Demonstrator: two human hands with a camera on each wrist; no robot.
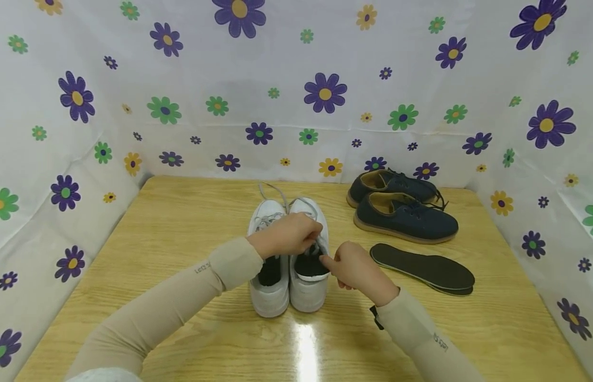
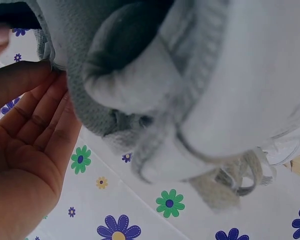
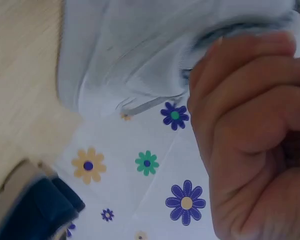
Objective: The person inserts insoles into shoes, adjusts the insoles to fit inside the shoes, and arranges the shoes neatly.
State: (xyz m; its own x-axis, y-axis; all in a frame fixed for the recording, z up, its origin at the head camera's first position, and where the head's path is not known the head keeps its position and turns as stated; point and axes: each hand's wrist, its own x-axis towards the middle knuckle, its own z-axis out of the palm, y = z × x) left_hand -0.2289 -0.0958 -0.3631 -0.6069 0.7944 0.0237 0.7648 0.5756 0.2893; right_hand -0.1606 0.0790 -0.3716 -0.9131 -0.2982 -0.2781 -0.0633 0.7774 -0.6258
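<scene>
On woodgrain tabletop [image 1: 196,223], left hand [image 1: 291,233] pinches nubby tongue [image 2: 82,85], right hand [image 1: 357,269] grips smooth shoe [image 1: 308,297]

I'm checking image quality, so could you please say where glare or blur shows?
Head view: a glare streak on the table below the white shoes; left wrist view: the white shoe near the lens is out of focus, the flowered cloth behind it crisper; right wrist view: the dark blue shoe at lower left looks soft.
</scene>
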